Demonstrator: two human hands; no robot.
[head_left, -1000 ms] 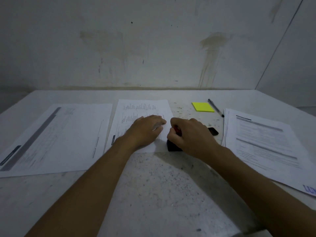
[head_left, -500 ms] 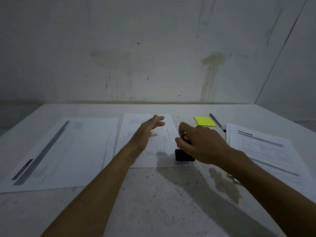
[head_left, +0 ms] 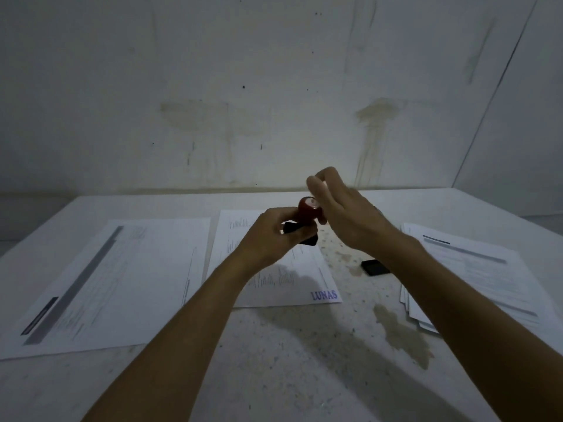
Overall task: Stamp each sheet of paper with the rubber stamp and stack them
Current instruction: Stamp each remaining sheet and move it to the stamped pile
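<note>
2 hands (head_left: 307,229) on 1 stamp (head_left: 306,219)

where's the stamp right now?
Head view, centre: the rubber stamp is held off the table in the left hand, above the middle sheet, with the right hand just beside its red knob.

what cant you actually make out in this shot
Head view only:
- Face of the rubber stamp: covered by the left hand.
- Body text on the middle sheet: too small and blurred, only the stamped "LUNAS" reads.
- Right stack: partly behind the right hand and forearm.
</note>
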